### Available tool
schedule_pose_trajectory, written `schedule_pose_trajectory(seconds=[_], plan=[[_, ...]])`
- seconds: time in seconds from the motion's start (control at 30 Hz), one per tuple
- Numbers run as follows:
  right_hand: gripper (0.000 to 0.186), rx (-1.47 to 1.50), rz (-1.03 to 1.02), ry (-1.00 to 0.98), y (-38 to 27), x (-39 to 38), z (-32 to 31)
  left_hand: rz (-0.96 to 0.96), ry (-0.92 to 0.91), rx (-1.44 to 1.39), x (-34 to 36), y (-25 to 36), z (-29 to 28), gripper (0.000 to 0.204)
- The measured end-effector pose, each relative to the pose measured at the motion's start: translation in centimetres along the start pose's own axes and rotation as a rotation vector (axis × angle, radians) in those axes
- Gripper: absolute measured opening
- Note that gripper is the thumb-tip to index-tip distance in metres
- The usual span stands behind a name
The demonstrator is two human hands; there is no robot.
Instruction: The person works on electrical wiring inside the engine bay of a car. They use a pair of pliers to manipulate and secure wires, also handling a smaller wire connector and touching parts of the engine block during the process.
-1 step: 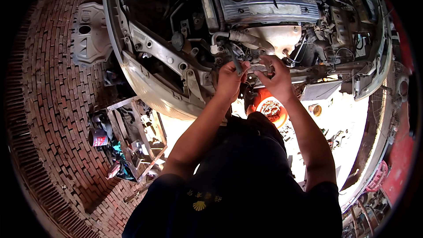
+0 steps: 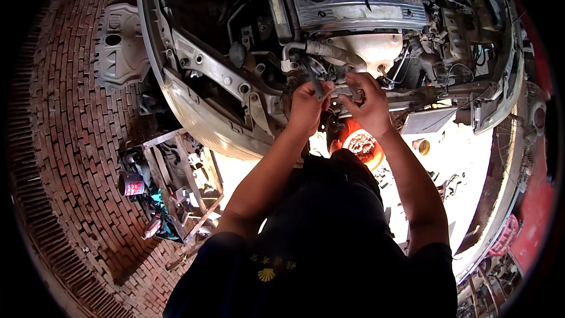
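Observation:
Both my hands work at the front of an open engine bay, just below the engine. My left hand is closed, its thumb and fingers pinched together by a dark tube that slants down from the engine side across the fingers. Facing it, my right hand has curled fingers, with the thumb set apart below them. A small dark grey part shows between that thumb and the fingers; its kind cannot be made out. Beyond the hands lie a ribbed grey hose and a pale metal heat shield.
Below the hands stands an orange-red bucket with small pieces inside. A tin can and a finned radiator-like panel are at right. The bumper curves at left, near a cluttered wooden frame and a grey cover on bricks.
My right hand's fingers and thumb have shifted slightly, and less of the grey part shows between them. My left hand keeps its place.

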State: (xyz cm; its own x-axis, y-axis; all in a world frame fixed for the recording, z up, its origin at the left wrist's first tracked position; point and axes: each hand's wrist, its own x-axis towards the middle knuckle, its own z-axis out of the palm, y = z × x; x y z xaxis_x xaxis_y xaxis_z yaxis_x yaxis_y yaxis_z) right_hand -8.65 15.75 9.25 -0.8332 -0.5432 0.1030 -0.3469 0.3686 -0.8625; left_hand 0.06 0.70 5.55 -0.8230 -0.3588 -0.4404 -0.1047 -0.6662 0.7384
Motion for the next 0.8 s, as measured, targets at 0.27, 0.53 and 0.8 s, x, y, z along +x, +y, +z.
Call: schedule_pose_trajectory(seconds=[0.27, 0.53, 0.8], plan=[[0.026, -0.238, -0.413, 0.01, 1.0, 1.2, -0.3, -0.003, -0.034, 0.019, 0.2, 0.7, 0.2, 0.019], [0.025, 0.658, 0.586, -0.047, 1.2, -0.7, 0.6, -0.055, -0.051, -0.022, 0.4, 0.7, 0.1, 0.017], [0.024, 0.63, 0.617, -0.237, 3.0, -12.1, 2.0, -0.203, -0.051, 0.079, 0.1, 1.9, 0.1, 0.017]])
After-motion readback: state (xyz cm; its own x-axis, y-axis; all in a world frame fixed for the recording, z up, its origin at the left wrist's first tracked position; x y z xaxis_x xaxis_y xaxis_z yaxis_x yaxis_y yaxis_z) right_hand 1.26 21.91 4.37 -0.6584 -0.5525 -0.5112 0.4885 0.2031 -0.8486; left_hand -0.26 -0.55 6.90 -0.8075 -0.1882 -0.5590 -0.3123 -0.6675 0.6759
